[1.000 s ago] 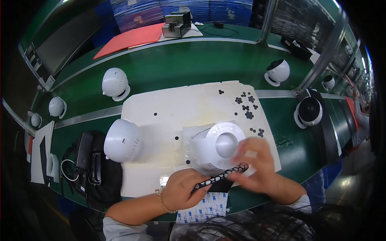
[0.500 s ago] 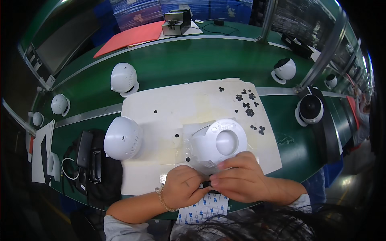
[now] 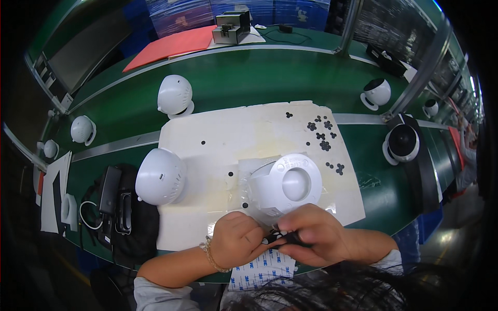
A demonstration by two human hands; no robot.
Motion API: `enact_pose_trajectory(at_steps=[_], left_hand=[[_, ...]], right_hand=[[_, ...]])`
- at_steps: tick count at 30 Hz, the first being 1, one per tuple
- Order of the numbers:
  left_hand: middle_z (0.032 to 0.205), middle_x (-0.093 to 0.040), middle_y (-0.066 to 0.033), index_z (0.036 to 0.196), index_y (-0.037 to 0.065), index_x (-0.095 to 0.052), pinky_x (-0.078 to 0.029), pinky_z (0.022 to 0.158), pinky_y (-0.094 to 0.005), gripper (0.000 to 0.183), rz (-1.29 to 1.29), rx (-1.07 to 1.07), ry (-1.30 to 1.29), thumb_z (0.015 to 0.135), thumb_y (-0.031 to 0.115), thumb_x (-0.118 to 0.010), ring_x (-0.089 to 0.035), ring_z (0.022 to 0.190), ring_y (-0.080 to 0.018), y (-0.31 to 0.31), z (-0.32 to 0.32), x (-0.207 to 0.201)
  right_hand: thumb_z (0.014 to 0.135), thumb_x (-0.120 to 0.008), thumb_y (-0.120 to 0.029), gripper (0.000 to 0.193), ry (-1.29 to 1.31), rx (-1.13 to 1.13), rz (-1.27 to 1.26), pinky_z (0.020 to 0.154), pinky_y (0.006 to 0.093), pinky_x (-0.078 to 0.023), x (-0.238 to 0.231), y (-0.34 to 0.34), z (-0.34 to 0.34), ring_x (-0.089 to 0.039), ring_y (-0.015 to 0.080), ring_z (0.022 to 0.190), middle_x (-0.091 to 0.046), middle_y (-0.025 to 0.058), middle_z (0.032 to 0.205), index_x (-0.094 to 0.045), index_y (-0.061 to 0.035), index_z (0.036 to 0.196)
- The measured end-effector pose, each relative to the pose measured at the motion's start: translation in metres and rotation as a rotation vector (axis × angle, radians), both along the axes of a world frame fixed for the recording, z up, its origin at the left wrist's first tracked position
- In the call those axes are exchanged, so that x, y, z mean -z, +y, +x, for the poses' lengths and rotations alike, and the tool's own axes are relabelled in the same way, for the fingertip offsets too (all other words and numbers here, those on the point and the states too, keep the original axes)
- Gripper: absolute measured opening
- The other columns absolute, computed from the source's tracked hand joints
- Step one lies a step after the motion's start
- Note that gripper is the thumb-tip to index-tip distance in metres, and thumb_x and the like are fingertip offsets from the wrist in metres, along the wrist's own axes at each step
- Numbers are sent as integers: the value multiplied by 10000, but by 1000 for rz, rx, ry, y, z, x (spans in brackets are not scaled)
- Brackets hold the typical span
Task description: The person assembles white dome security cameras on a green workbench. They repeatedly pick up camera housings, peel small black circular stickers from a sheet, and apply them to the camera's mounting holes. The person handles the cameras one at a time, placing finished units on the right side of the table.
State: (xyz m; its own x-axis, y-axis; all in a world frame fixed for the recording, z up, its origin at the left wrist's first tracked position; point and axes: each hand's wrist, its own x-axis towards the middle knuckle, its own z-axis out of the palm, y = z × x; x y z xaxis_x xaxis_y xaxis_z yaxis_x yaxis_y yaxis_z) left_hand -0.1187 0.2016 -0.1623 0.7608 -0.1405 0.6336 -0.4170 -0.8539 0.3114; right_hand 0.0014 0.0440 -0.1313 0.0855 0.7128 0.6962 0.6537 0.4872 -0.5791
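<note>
Close to the bench's front edge, my left hand [image 3: 237, 241] is closed, thumb and fingers gripping a small black piece with pale spots [image 3: 276, 238]. My right hand [image 3: 316, 233] meets it from the other side, fingertips pinched at the same piece; its full shape is hidden by the fingers. Just beyond my hands a white rounded device [image 3: 263, 189] lies tipped over on a clear plastic sheet, its ring-shaped base [image 3: 312, 181] facing up. A white backing sheet with blue print [image 3: 262, 272] lies below my hands.
Another white device [image 3: 162, 177] stands left on the pale board [image 3: 210, 124]. Small black discs [image 3: 325, 145] cluster at the board's far right. A black bag [image 3: 142, 228] with a power adapter [image 3: 109, 192] sits left. More devices stand on the green surface [image 3: 249, 78].
My right hand's fingers have shifted and spread around the black piece, showing more of it. My left hand has hardly moved. Devices on the far green surface have shifted right.
</note>
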Motion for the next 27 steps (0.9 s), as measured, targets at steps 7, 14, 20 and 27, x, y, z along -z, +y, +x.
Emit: enact_pose_trajectory(at_steps=[7, 14, 20, 27], left_hand=[[649, -522, -55, 718, 61, -542, -414, 502, -307, 236, -58, 51, -27, 537, 110, -685, -519, 550, -221, 7, -4, 4], [1074, -577, -57, 721, 107, -557, -366, 825, -408, 180, 69, -101, -130, 597, 198, -650, -521, 994, -231, 5, -9, 7], [1167, -553, -44, 720, 120, -562, -311, 914, -422, 119, 110, -66, -36, 634, 190, -604, -459, 1128, -220, 2, -2, 10], [1139, -569, -30, 725, 112, -565, -324, 900, -425, 85, 141, -57, -79, 649, 151, -564, -469, 1108, -209, 4, -5, 14]], right_hand=[[749, -589, 3, 359, -84, -226, -303, 748, 307, -446, -23, 10, 0, -548, 271, 890, -554, 127, 993, -497, -26, 1095], [765, -441, 139, 559, 82, 126, 80, 700, 269, -443, 0, 16, 36, -519, 165, 794, -432, 183, 1126, -278, -38, 1269], [786, -425, 138, 575, 388, 114, -117, 754, 255, -433, -7, 14, 63, -501, 120, 811, -347, 172, 1202, -214, -40, 1291], [785, -445, 132, 560, 295, 134, -150, 742, 262, -446, -7, 14, 61, -505, 121, 805, -366, 166, 1187, -246, -39, 1280]])
